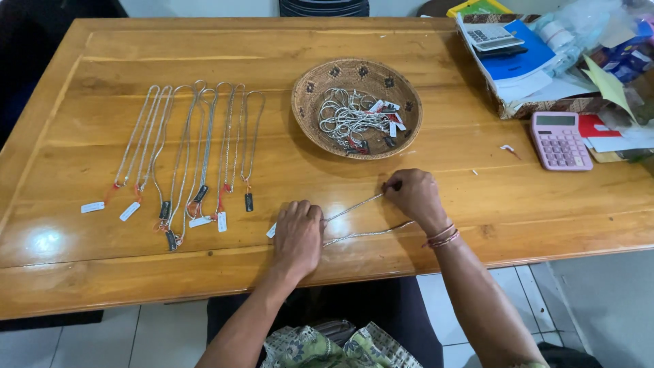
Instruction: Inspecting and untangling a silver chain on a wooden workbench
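Observation:
A silver chain necklace (354, 206) lies stretched on the wooden table (272, 61) between my hands. My left hand (298, 236) is closed over its near end, where a small white tag (271, 231) peeks out. My right hand (413, 195) pinches the far end of the loop, pulling it taut. Left of my hands, several silver necklaces (191, 146) with small tags lie side by side in a row. A round woven basket (310, 92) behind my hands holds a tangled heap of more tagged chains (351, 117).
A pink calculator (559, 140) sits at the right. Behind it a patterned tray (538, 105) holds a blue book, a grey calculator, papers and plastic bags. The table's front edge runs just below my wrists.

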